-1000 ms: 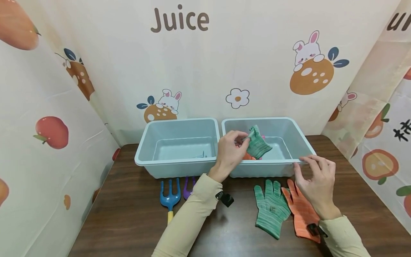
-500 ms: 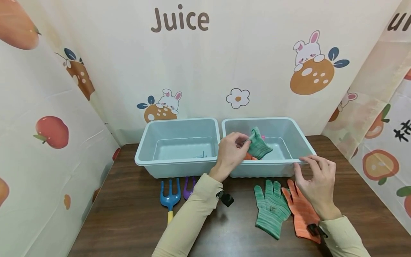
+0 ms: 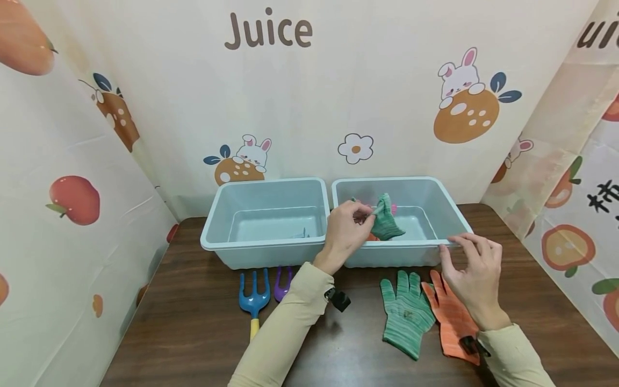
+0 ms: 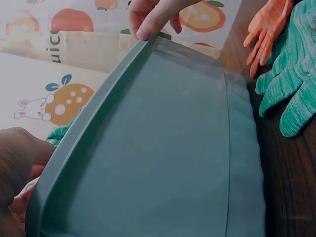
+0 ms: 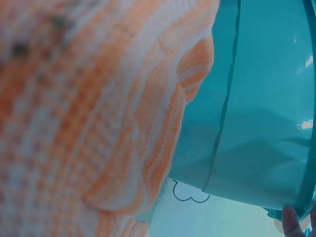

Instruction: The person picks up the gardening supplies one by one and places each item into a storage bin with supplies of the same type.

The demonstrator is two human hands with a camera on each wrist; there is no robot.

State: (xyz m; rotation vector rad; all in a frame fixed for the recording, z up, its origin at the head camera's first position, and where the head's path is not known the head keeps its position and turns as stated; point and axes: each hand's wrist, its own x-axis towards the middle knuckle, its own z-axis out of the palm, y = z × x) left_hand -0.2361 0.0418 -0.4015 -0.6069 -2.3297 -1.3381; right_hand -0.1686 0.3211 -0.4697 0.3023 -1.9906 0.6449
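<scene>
My left hand reaches over the front rim of the right-hand light blue bin and pinches a green striped knit glove. Most of that glove hangs inside the bin, above an orange item and a pink bit. At the bin's front right corner, my right hand holds the rim between thumb and fingers. An orange glove lies partly under this wrist and fills much of the right wrist view. Beside it a second green glove lies flat on the table. The left fingertips are partly hidden in the left wrist view.
To the left stands a matching blue bin with a small bluish piece in it. A blue hand fork with a yellow handle and a purple fork lie in front, near the left forearm. A printed curtain hangs behind.
The green glove in my left hand has sunk slightly, and its upper edge has folded narrower. My right hand keeps the same grip on the rim. The head view has shifted a little.
</scene>
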